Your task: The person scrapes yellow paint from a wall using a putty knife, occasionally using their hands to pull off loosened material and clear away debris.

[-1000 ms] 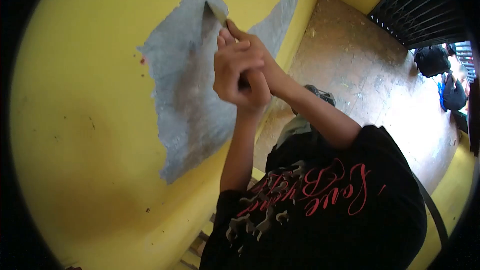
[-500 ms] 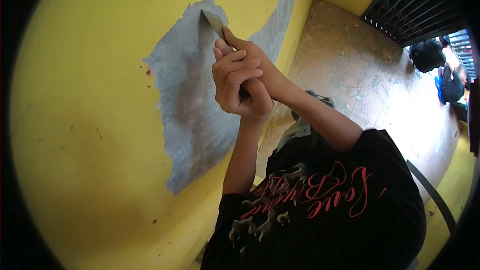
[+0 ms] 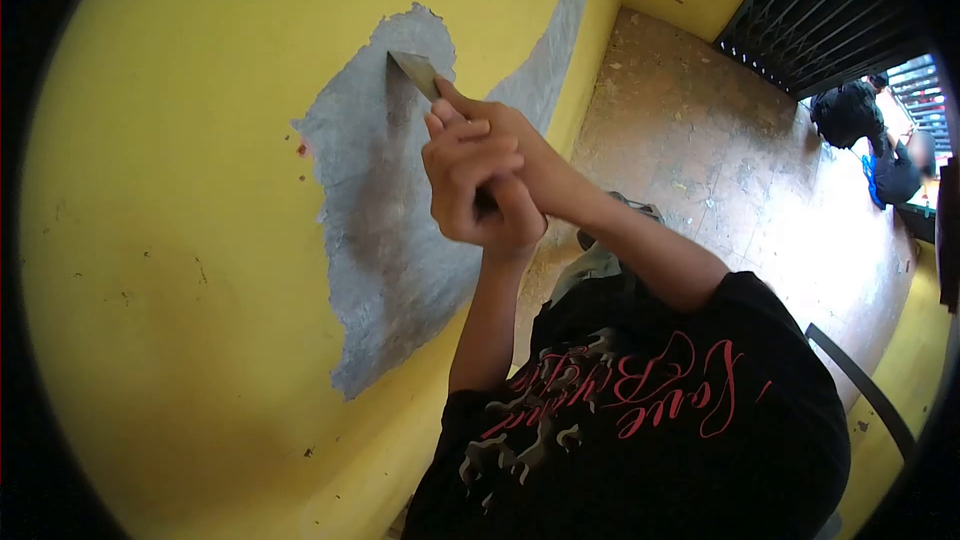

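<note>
My right hand (image 3: 505, 125) grips a metal scraper (image 3: 415, 70), its thumb along the base of the flat blade. The blade's corner rests against a bare grey patch (image 3: 350, 170) of the yellow wall (image 3: 180, 140), near the patch's upper end. My left hand (image 3: 475, 185) is closed right against the right hand, fingers curled, apparently round the lower part of the same scraper. The handle is hidden inside both hands. Ragged paint edges surround the grey patch, and a shadow falls below the blade.
A second grey strip (image 3: 560, 30) runs up the wall near the corner. To the right lies a worn tiled floor (image 3: 690, 140). At the far right, people in dark clothes (image 3: 850, 115) sit near a dark folding gate (image 3: 800, 20).
The scraper blade has slid a little down and left over the grey patch, both hands moving with it. In the background a person has shifted, and a head now shows.
</note>
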`<state>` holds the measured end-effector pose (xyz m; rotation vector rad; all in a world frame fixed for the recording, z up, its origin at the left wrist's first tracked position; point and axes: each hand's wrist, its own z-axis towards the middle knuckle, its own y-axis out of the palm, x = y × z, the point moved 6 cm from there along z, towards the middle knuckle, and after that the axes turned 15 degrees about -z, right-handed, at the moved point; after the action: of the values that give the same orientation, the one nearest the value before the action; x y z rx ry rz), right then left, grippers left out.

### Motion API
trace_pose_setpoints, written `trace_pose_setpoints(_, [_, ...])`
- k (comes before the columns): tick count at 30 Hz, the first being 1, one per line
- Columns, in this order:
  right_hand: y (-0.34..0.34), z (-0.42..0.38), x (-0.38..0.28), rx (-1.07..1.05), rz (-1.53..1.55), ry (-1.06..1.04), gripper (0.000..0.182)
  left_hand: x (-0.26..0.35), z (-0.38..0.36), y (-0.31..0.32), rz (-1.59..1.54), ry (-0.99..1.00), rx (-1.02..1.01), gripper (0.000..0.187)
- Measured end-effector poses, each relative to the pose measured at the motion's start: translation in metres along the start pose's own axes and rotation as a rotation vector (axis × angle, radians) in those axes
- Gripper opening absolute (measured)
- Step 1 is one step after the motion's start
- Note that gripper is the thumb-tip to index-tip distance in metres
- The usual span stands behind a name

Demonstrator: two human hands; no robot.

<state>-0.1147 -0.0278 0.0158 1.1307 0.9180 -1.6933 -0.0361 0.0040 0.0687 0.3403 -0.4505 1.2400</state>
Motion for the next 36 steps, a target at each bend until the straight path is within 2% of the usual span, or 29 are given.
trace_pose_setpoints(2, [0.001, 0.000, -0.008, -0.133, 0.182, -0.206, 0.033, 0.004, -0.005, -0.003, 0.035, -0.044, 0.027, 0.010])
trace_pose_setpoints(4, [-0.005, -0.010, -0.016, -0.243, 0.155, -0.030, 0.031, 0.007, -0.008, -0.004, 0.026, -0.007, 0.000, 0.011])
trace_pose_setpoints(6, [-0.013, -0.005, -0.028, 0.006, 0.199, -0.010, 0.031, 0.002, 0.002, 0.001, -0.010, 0.065, -0.048, 0.013])
trace_pose_setpoints(8, [0.002, -0.005, -0.027, 0.040, 0.430, 0.025, 0.033, 0.005, 0.002, 0.000, -0.021, 0.080, -0.084, 0.013])
trace_pose_setpoints(11, [0.007, 0.004, -0.027, 0.076, 0.149, 0.063, 0.033, 0.008, 0.009, -0.002, 0.052, 0.074, -0.047, 0.013])
trace_pose_setpoints(13, [0.015, 0.012, -0.024, -0.063, 0.142, 0.153, 0.048, 0.009, 0.011, -0.004, 0.099, 0.062, -0.023, 0.014])
trace_pose_setpoints(14, [0.016, 0.011, -0.020, -0.070, 0.142, 0.161, 0.048, 0.012, 0.008, -0.006, 0.104, 0.053, -0.019, 0.014])
trace_pose_setpoints(16, [0.010, 0.016, -0.030, -0.004, -0.200, -0.116, 0.036, 0.015, 0.004, -0.006, 0.105, 0.052, -0.040, 0.014])
trace_pose_setpoints(17, [0.014, 0.018, -0.024, 0.006, -0.203, -0.126, 0.036, 0.012, 0.008, -0.003, 0.096, 0.067, -0.055, 0.014])
trace_pose_setpoints(18, [0.014, 0.016, -0.016, 0.145, -0.180, -0.185, 0.036, 0.009, 0.011, 0.000, 0.087, 0.080, -0.070, 0.014])
trace_pose_setpoints(20, [0.010, 0.019, -0.006, 0.269, -0.154, -0.227, 0.038, 0.002, 0.011, 0.004, 0.088, 0.075, -0.079, 0.015])
trace_pose_setpoints(23, [-0.002, 0.036, -0.003, 0.072, 0.094, -0.122, 0.026, -0.029, 0.026, 0.004, -0.066, -0.148, 0.063, 0.009])
trace_pose_setpoints(24, [0.002, 0.031, -0.005, 0.085, 0.090, -0.136, 0.026, -0.034, 0.029, 0.006, -0.077, -0.134, 0.055, 0.009])
trace_pose_setpoints(25, [0.003, 0.025, 0.002, 0.215, 0.000, -0.164, 0.024, -0.040, 0.027, 0.009, -0.081, -0.045, 0.011, 0.009])
trace_pose_setpoints(27, [0.001, 0.033, 0.020, 0.176, -0.096, -0.511, 0.020, -0.039, 0.012, 0.010, -0.069, 0.046, -0.056, 0.012])
trace_pose_setpoints(28, [0.003, 0.025, 0.026, 0.170, -0.083, -0.478, 0.020, -0.030, 0.009, 0.011, -0.056, 0.057, -0.080, 0.014])
trace_pose_setpoints(30, [0.000, 0.029, 0.027, 0.050, 0.126, -0.215, 0.020, -0.041, 0.022, 0.016, -0.040, -0.253, 0.077, 0.006])
trace_pose_setpoints(31, [-0.004, 0.026, 0.012, 0.037, 0.138, -0.057, 0.021, -0.023, 0.014, 0.020, 0.067, -0.063, -0.035, 0.005])
trace_pose_setpoints(32, [-0.003, 0.022, 0.006, 0.021, 0.110, 0.068, 0.022, -0.005, 0.010, 0.026, 0.139, 0.054, 0.000, 0.009])
trace_pose_setpoints(33, [-0.002, 0.021, 0.005, -0.007, 0.065, 0.159, 0.024, 0.002, 0.007, 0.027, 0.116, 0.058, -0.032, 0.010])
trace_pose_setpoints(35, [0.008, 0.005, 0.011, -0.031, 0.163, 0.250, 0.029, -0.012, 0.009, 0.020, 0.094, -0.022, -0.062, 0.011])
trace_pose_setpoints(36, [0.001, 0.004, 0.004, 0.034, 0.257, 0.115, 0.032, -0.017, 0.012, 0.020, 0.087, -0.059, -0.056, 0.011])
